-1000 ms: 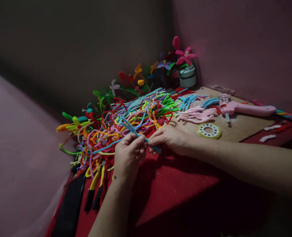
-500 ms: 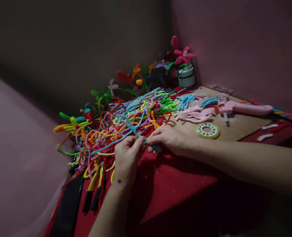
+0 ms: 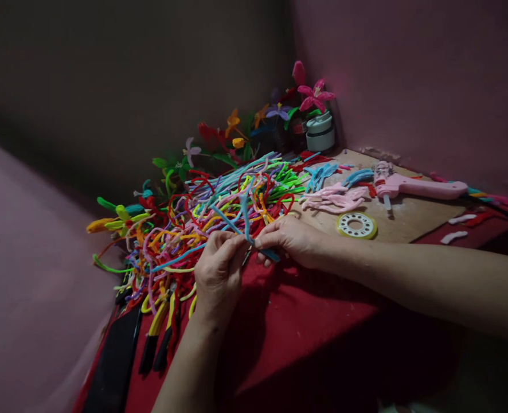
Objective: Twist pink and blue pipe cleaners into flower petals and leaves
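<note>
Blue pipe cleaners (image 3: 246,217) rise in a spread V from between my fingertips. My right hand (image 3: 286,240) pinches them at their lower end, where a short blue piece sticks out below the fingers. Close beside it, my left hand (image 3: 221,261) is closed with thumb and fingertips at the same joint, back of the hand toward me. Behind both hands lies a tangled heap of coloured pipe cleaners (image 3: 185,223) on the red cloth (image 3: 297,321).
A pink glue gun (image 3: 426,187), pink fuzzy pieces (image 3: 333,198) and a tape roll (image 3: 356,225) rest on a brown board (image 3: 402,221). Yellow-and-black pliers (image 3: 155,338) lie beside a black object (image 3: 114,358). Fuzzy flowers (image 3: 316,96) and a pale container (image 3: 320,132) stand behind.
The blue strands have spread apart, one now standing more upright. My left hand has turned slightly and its fingertips have shifted a little. The whole view has drifted slightly.
</note>
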`<state>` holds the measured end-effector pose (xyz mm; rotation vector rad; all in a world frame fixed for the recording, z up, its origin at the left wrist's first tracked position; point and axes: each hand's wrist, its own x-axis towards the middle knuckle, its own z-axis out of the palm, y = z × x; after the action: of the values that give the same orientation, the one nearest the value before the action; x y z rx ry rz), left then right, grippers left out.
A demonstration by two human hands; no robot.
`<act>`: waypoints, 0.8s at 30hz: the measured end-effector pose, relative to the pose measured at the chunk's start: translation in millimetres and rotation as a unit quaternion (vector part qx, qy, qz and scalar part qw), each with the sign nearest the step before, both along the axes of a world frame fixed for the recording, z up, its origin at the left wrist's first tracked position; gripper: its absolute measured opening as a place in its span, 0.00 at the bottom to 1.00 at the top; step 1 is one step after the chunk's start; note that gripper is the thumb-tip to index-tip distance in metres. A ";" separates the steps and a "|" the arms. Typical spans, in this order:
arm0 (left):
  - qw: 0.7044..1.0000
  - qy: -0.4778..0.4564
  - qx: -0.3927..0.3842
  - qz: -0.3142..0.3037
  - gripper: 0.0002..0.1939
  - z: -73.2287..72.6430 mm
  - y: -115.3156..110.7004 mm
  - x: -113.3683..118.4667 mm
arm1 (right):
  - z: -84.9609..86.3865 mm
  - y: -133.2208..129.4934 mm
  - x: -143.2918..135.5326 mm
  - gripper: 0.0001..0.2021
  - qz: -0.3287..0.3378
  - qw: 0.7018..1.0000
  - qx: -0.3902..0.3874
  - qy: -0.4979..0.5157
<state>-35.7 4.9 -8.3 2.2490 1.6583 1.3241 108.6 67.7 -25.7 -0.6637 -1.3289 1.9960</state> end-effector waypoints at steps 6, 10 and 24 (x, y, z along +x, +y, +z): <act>0.956 0.274 0.101 0.014 0.06 12.9 -1.3 -7.6 | 3.4 -0.7 4.0 0.05 0.032 0.998 0.042 -0.031; 0.927 0.370 0.048 -0.020 0.05 27.6 -4.8 -4.4 | 5.1 0.1 6.4 0.05 0.043 0.994 0.089 -0.051; 0.741 -0.470 -0.465 -0.121 0.15 20.3 14.4 3.3 | 6.6 -13.9 15.5 0.08 -0.209 0.711 0.653 -0.153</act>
<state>-32.4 19.3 12.0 0.8844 1.1241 0.9206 124.1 53.8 -19.1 -0.4693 -2.0850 0.2550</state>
